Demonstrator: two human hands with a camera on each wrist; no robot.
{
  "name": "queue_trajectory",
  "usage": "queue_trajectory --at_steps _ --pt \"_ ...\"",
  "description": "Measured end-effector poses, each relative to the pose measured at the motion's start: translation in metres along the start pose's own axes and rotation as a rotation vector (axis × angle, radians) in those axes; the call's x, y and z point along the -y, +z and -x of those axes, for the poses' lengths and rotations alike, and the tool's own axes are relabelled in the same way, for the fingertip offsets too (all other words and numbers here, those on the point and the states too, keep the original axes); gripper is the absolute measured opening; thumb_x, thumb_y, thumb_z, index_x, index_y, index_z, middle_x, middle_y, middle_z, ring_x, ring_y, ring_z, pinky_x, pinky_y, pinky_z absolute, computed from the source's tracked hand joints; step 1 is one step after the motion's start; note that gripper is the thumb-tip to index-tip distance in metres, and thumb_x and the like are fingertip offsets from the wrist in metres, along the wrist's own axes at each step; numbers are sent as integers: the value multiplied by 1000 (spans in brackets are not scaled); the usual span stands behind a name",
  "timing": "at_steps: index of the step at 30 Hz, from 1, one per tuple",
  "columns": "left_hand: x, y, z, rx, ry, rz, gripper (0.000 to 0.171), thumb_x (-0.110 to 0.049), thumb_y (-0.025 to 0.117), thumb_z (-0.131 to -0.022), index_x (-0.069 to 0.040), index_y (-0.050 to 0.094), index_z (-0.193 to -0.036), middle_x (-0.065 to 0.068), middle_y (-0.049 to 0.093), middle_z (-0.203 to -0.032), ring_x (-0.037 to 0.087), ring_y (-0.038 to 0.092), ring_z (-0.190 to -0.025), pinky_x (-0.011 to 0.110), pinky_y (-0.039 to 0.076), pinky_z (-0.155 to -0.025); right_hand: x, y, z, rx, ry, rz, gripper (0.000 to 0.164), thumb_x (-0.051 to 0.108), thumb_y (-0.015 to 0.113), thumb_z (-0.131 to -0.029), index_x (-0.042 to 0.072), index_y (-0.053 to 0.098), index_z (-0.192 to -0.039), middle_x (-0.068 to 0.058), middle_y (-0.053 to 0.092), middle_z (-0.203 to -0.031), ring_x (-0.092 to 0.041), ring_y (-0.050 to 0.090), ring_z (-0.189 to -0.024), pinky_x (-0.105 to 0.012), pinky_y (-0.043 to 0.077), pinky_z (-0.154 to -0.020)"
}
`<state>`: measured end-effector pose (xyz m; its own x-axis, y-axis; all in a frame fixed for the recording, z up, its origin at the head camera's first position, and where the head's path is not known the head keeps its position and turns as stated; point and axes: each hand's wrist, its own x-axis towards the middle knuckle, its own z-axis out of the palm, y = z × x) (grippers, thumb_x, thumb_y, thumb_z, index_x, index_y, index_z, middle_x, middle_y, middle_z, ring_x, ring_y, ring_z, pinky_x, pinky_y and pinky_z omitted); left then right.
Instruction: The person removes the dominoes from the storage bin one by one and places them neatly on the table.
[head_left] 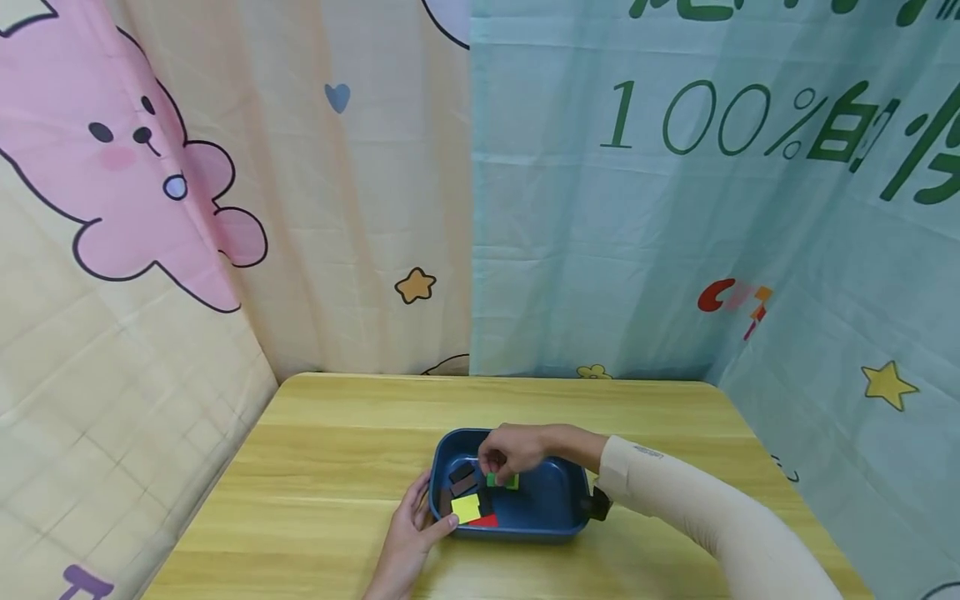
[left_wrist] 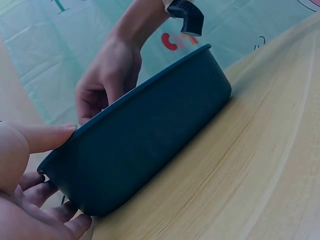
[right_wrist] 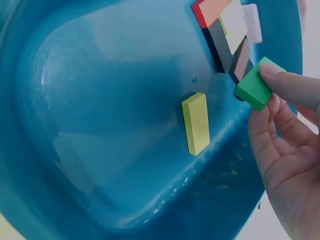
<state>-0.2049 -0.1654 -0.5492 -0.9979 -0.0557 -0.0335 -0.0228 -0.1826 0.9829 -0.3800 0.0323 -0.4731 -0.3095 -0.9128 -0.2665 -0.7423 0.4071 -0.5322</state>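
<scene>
Now working at a wood-grained counter (head_left: 337, 467), with cartoon-printed curtains (head_left: 405, 175) behind; pinching a green block (right_wrist: 255, 92) in the right hand (head_left: 517, 447) over a blue tub (left_wrist: 150, 130), close to loose blocks (head_left: 466, 508) inside, and gripping the tub's left end with the left hand (head_left: 412, 521)

A curtained-off nook, home or studio unclear: a cream bear-print curtain (head_left: 375, 192), left, and a pale-blue lettered curtain (head_left: 555, 233), right, meet beyond a wood-grain table (head_left: 322, 467).
</scene>
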Motion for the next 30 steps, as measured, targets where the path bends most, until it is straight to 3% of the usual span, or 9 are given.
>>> queue_trajectory --at_steps 9,16,22,30 --pt "6 2 1 -1 37 -49 90 4 77 -90 9 20 -159 34 21 -163 51 24 -147 52 36 -114 -4 -2 24 -197 14 -71 12 8 77 -94 14 67 -95 10 57 -79 -4 53 -70 -20 50 -64" --pt "3 1 2 -13 52 -102 89 3 77 -90 9 21 -158 34 23 -162 51 27 -147 53 35 -114 -10 0 37 -340 2 -189 10 8 76 -94 11 67 -98 7 58 -82 -8 53 -75 -23 50 -68" --pt "3 -1 3 -35 37 -115 88 4 77 -88 8 23 -158 34 24 -162 51 28 -146 53 33 -114 -15 3 46 -384 6 -304 8 6 73 -97 4 67 -102 1 59 -85 -13 55 -78 -26 54 -73" --pt "1 2 1 -25 37 -113 89 5 78 -88 8 23 -158 34 24 -162 53 27 -146 54 34 -114 -22 5 60 -444 64 -383 8 5 73 -96 4 66 -101 -1 59 -85 -15 57 -78 -28 55 -71"
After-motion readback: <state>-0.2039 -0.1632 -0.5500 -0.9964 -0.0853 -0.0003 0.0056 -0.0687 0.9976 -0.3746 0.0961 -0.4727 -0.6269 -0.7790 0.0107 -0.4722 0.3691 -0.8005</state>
